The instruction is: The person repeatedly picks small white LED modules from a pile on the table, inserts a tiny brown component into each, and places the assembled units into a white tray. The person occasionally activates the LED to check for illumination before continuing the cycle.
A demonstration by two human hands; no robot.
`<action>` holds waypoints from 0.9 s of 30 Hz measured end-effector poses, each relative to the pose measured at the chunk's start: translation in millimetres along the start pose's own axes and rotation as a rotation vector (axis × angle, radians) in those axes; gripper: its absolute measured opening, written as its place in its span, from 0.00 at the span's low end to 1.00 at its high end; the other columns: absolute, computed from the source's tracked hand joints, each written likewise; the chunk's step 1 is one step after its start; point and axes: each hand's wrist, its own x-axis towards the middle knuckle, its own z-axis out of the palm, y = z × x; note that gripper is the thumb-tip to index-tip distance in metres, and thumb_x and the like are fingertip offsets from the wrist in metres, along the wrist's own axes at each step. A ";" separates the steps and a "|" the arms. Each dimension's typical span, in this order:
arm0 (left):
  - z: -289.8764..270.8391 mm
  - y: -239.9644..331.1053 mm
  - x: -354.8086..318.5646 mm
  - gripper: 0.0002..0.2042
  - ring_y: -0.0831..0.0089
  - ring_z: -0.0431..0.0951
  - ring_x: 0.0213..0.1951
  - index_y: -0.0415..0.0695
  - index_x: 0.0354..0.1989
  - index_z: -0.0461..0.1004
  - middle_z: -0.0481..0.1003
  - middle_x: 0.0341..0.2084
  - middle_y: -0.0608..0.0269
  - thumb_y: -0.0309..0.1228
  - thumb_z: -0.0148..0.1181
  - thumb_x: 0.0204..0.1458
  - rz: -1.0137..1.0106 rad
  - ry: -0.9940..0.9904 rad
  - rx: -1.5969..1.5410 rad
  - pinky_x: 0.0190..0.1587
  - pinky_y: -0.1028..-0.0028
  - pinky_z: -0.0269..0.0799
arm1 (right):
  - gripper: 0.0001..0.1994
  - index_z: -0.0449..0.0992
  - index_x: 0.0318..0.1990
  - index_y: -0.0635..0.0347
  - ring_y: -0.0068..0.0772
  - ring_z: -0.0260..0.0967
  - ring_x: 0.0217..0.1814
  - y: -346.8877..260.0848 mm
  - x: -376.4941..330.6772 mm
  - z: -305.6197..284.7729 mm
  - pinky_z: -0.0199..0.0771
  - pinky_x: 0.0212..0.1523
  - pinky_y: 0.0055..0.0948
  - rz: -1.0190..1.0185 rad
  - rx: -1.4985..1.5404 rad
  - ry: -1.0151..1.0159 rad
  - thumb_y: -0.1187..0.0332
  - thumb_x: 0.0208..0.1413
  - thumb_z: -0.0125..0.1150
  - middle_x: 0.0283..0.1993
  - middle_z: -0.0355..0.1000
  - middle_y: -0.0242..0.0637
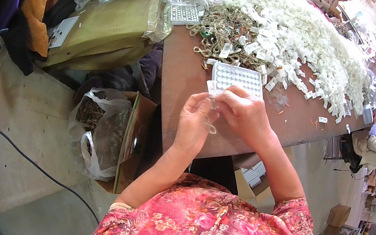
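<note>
My left hand (194, 121) and my right hand (245, 110) meet over the near edge of the brown table, fingertips pinched together. Between them is a thin looped cord (212, 130), its loop hanging below my left fingers. A small white tag (211, 87) stands up at the fingertips, apparently joined to the cord; the exact joint is hidden by my fingers. Just beyond my right hand lies a white tray (256, 74) with rows of round pale pieces, partly covered by that hand.
A broad heap of white-tagged pieces (300, 51) spreads across the table, beside a tangle of beige cords (230, 29). Another white tray (184, 15) lies farther back. To the left are a wrapped yellowish pack (109, 28) and a bag-lined cardboard box (133, 143). Other people sit at far right.
</note>
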 end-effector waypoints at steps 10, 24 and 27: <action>3.3 2.4 -2.9 0.08 0.76 0.76 0.38 0.42 0.45 0.71 0.76 0.37 0.64 0.27 0.56 0.59 -0.020 -0.028 0.069 0.45 0.74 0.72 | 0.07 0.73 0.34 0.57 0.43 0.74 0.28 -8.6 -7.1 -10.7 0.74 0.24 0.36 -0.011 -0.110 -0.093 0.75 0.46 0.60 0.32 0.71 0.34; 4.4 7.9 -3.5 0.08 0.76 0.76 0.34 0.41 0.44 0.72 0.76 0.35 0.64 0.29 0.57 0.59 -0.077 -0.031 0.035 0.40 0.75 0.74 | 0.08 0.79 0.37 0.59 0.35 0.76 0.31 2.2 3.9 -4.8 0.77 0.33 0.28 0.205 0.343 0.036 0.76 0.48 0.62 0.31 0.75 0.39; 4.5 7.6 -3.5 0.07 0.75 0.76 0.34 0.42 0.44 0.73 0.76 0.35 0.64 0.29 0.57 0.59 -0.079 -0.035 0.036 0.40 0.75 0.73 | 0.08 0.79 0.38 0.60 0.31 0.76 0.31 4.5 3.8 -3.1 0.77 0.34 0.27 0.321 0.439 0.021 0.76 0.48 0.62 0.30 0.75 0.40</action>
